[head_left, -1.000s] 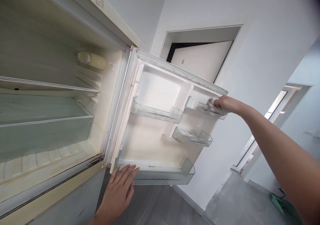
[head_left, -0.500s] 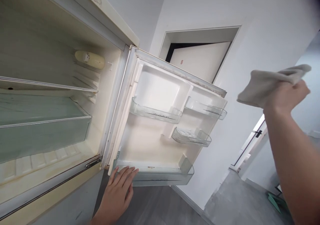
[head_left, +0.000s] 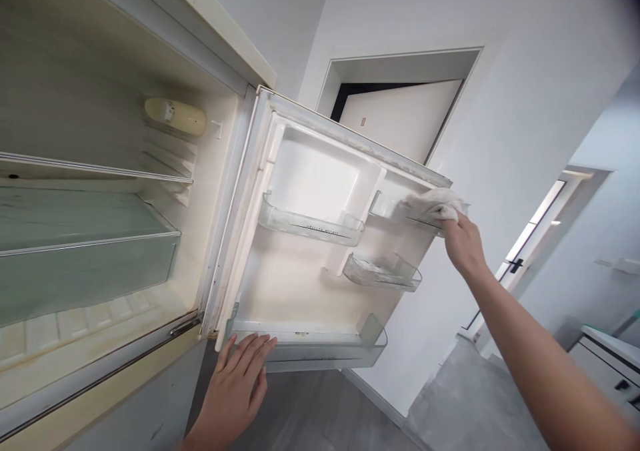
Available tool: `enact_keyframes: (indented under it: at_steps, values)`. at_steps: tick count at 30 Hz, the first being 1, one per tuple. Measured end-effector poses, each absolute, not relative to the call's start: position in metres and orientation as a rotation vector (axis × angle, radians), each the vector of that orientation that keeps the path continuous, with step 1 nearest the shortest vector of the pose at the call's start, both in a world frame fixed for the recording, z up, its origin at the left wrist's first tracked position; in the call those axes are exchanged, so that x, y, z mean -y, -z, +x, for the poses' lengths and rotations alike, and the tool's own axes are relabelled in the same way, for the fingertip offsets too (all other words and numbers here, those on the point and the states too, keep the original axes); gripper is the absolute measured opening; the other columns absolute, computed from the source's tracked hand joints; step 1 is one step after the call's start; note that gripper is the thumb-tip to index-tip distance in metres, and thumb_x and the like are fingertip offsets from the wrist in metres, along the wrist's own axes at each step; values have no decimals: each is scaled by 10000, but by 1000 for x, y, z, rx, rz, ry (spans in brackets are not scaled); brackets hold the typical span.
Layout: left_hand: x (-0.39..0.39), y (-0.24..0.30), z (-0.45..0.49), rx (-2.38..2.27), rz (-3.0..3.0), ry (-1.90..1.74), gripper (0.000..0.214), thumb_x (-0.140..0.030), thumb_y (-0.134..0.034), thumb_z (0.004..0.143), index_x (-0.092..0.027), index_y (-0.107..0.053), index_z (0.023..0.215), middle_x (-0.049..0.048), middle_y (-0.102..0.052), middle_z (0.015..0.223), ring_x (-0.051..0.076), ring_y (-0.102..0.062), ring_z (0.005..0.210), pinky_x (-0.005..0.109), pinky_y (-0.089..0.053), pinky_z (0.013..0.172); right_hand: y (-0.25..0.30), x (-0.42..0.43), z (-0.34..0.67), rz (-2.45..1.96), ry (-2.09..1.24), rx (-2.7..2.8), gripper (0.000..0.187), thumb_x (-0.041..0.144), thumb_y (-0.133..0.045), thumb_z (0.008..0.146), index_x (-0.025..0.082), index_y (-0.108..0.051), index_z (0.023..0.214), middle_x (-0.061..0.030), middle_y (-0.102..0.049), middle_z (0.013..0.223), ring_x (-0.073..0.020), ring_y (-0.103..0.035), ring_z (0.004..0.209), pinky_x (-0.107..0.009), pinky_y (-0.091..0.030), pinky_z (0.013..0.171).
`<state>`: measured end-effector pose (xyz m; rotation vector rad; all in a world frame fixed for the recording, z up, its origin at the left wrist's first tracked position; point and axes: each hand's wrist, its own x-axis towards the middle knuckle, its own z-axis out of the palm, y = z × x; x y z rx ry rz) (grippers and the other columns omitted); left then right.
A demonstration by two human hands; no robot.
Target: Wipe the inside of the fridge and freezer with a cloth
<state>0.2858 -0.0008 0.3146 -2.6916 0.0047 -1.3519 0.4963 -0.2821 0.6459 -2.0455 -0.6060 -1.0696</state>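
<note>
Cloth [head_left: 434, 204] sits bunched on the upper right door bin [head_left: 395, 211] of the open fridge door [head_left: 310, 271]; my right hand [head_left: 463, 244] grips it from below. My left hand [head_left: 240, 377] lies flat, fingers spread, against the bottom door shelf [head_left: 325, 354].

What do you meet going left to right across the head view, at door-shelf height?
Glass fridge shelf → left door bin → cloth → right hand → far doorway.
</note>
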Motion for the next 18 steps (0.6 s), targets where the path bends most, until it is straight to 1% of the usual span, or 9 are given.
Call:
enact_keyframes:
  at_steps: [2, 3, 5, 7, 8, 10, 13, 15, 18]
  values:
    - [1, -312, 287, 6, -2710, 1351, 512, -198, -489, 819, -273, -450, 1325, -66, -684, 1215, 139, -581, 1130, 367, 19, 1202, -642, 274, 493, -2018, 1143, 591, 290, 370, -368, 831, 193, -596, 796, -104, -649, 968, -253, -532, 941, -388, -391, 870]
    - [1, -310, 288, 15, -2719, 1351, 506, -202, -493, 820, -274, -456, 1319, -64, -683, 1216, 142, -579, 1134, 369, 26, 1204, -641, 269, 491, -2015, 1184, 572, 264, 356, -364, 816, 198, -547, 709, -89, -632, 851, -240, -521, 855, -389, -392, 827]
    - [1, -307, 289, 27, -2733, 1348, 491, -210, -499, 821, -282, -469, 1306, -60, -680, 1219, 148, -576, 1140, 374, 34, 1205, -644, 258, 485, -2043, 1233, 552, 246, 340, -365, 791, 215, -423, 588, -43, -531, 642, -205, -460, 694, -372, -378, 741]
    - [1, -306, 290, 33, -2740, 1345, 487, -207, -501, 820, -287, -475, 1300, -60, -681, 1215, 150, -575, 1141, 375, 34, 1205, -652, 243, 477, -2091, 1204, 575, 261, 336, -376, 782, 224, -350, 548, -10, -439, 548, -181, -395, 601, -344, -349, 667]
    - [1, -305, 290, 33, -2740, 1342, 490, -205, -501, 819, -288, -473, 1301, -59, -681, 1214, 151, -575, 1142, 375, 32, 1204, -656, 235, 472, -2113, 1155, 603, 265, 335, -385, 780, 225, -345, 542, -3, -425, 535, -174, -379, 579, -331, -332, 637]
    - [1, -306, 289, 34, -2735, 1337, 498, -206, -501, 818, -284, -465, 1309, -52, -683, 1210, 155, -574, 1142, 376, 23, 1203, -664, 219, 462, -2129, 1031, 671, 262, 331, -394, 782, 223, -371, 544, -1, -443, 541, -168, -380, 562, -313, -307, 596]
    - [1, -308, 288, 33, -2716, 1344, 508, -210, -500, 817, -271, -456, 1319, -40, -695, 1183, 162, -583, 1124, 378, 6, 1197, -670, 203, 449, -2106, 921, 773, 262, 332, -399, 793, 220, -394, 556, 1, -473, 563, -161, -393, 557, -302, -301, 576]
    - [0, -309, 288, 27, -2717, 1338, 519, -199, -498, 813, -274, -450, 1324, -40, -695, 1178, 162, -585, 1119, 378, -30, 1190, -666, 201, 447, -2079, 944, 842, 266, 347, -391, 818, 220, -405, 585, 3, -480, 581, -160, -401, 565, -302, -312, 584]
    - [-2, -309, 287, 24, -2714, 1342, 521, -205, -496, 817, -300, -444, 1327, -45, -689, 1192, 166, -581, 1121, 373, -113, 1164, -653, 211, 455, -2021, 1137, 1002, 269, 383, -376, 857, 222, -436, 651, -7, -494, 633, -177, -442, 624, -322, -348, 641]
